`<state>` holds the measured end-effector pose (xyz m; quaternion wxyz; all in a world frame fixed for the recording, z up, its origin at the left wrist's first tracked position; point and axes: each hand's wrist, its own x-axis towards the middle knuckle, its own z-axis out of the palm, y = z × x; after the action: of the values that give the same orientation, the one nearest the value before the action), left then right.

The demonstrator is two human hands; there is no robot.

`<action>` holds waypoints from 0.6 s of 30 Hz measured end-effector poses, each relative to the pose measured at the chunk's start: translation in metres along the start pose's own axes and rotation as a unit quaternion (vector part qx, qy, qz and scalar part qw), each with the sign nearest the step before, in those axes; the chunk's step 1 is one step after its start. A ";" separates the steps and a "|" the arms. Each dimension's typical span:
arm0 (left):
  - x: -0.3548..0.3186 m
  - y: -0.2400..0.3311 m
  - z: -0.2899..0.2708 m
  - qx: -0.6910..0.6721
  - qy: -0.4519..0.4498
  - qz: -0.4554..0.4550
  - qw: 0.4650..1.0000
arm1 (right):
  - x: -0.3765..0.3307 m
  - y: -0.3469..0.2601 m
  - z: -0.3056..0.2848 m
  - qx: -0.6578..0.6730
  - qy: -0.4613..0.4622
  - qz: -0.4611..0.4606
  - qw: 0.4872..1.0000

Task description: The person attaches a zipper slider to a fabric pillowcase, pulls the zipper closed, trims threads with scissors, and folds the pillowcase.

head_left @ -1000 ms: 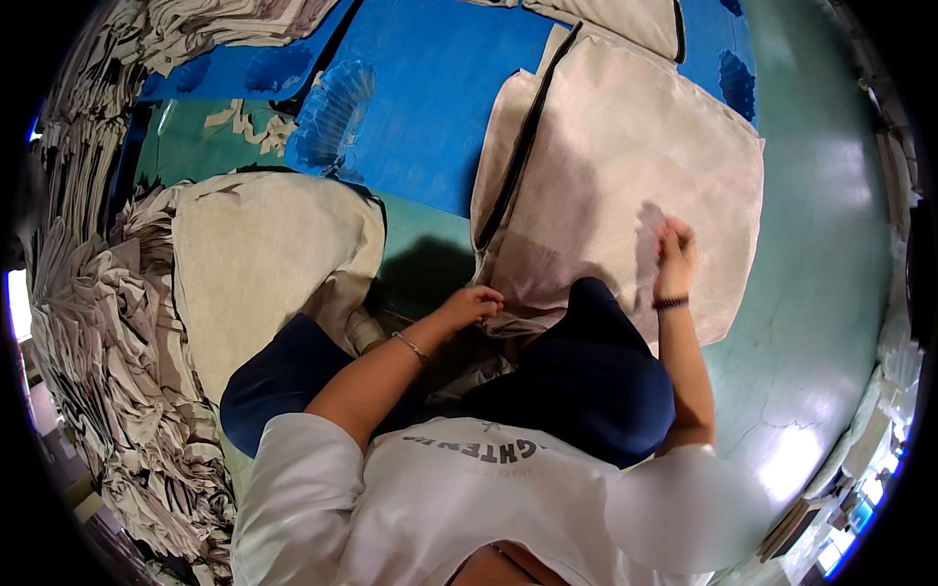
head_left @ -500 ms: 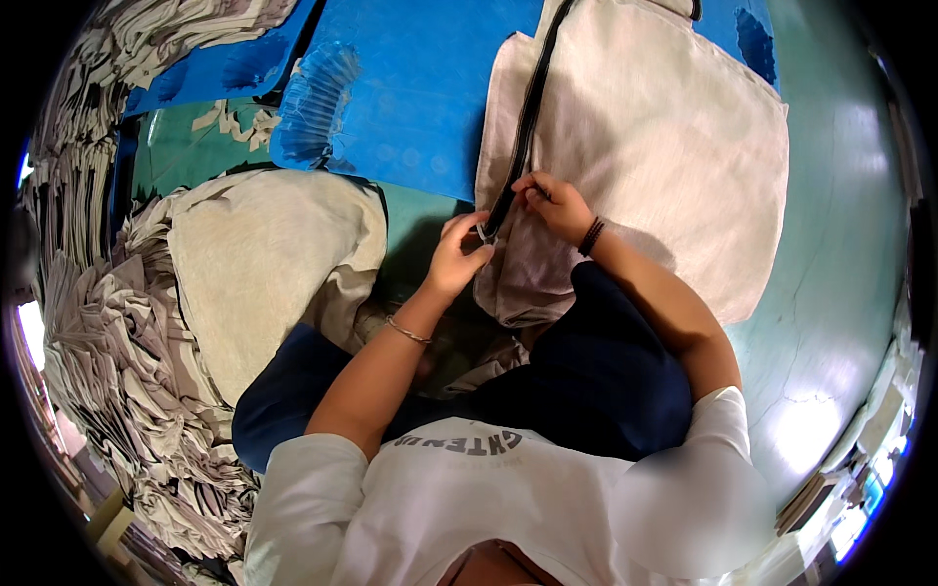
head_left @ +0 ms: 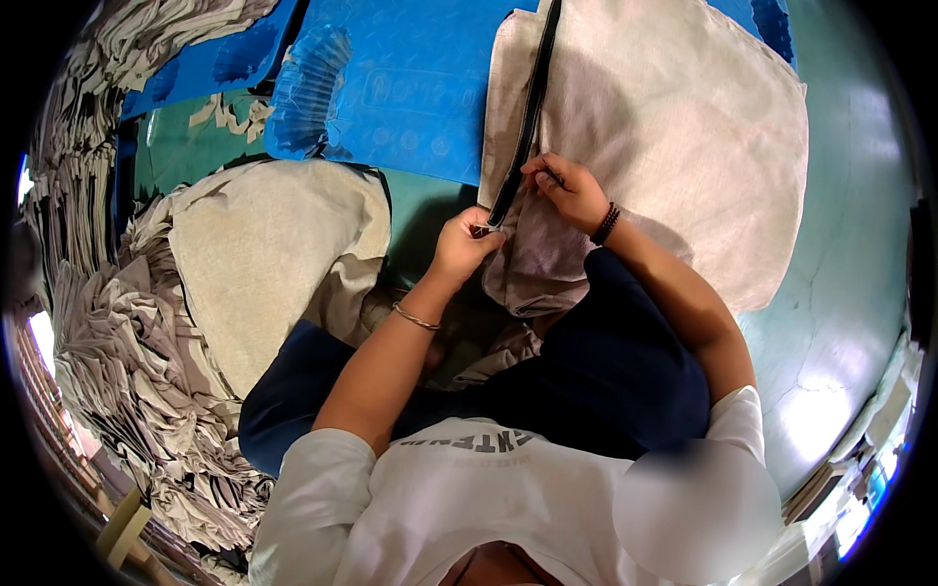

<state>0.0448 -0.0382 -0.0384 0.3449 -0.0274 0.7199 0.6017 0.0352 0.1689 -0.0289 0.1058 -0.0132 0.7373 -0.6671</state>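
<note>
A large beige fabric cover (head_left: 694, 146) spreads out before me, draping down over my right knee. Along its left part runs a black zipper (head_left: 531, 112), coming down toward my hands. My left hand (head_left: 463, 246) pinches the near end of the zipper, where a bit of pale fabric or thread shows at the fingertips. Just to the right of the zipper, my right hand (head_left: 575, 195) has its fingers curled together. A small dark thing shows between those fingers, too small to name.
Another beige fabric piece (head_left: 264, 244) with dark edging lies left of my knees. Heaped folded fabric (head_left: 127, 371) rises along the left side. Blue plastic sheets (head_left: 420, 93) lie ahead on the green floor (head_left: 850, 195), with pale scraps (head_left: 232, 119) beside them.
My left hand has closed its fingers on the zipper end, where thumb and fingers were spread before. The right hand has moved slightly right. The whole view has shifted a little.
</note>
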 end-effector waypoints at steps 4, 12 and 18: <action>0.005 -0.007 -0.002 0.100 0.021 0.030 0.994 | 0.000 -0.001 0.001 -0.022 0.002 0.002 1.000; -0.005 0.019 0.007 0.161 0.055 0.038 0.985 | 0.000 -0.016 0.008 -0.325 -0.067 -0.085 0.940; -0.009 0.022 0.004 0.135 0.038 0.069 0.988 | -0.013 -0.028 0.016 -0.208 -0.087 0.000 0.974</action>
<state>0.0435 -0.0320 -0.0147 0.2754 0.0460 0.8076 0.5194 0.0475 0.1523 -0.0009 0.1649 -0.0928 0.8479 -0.4952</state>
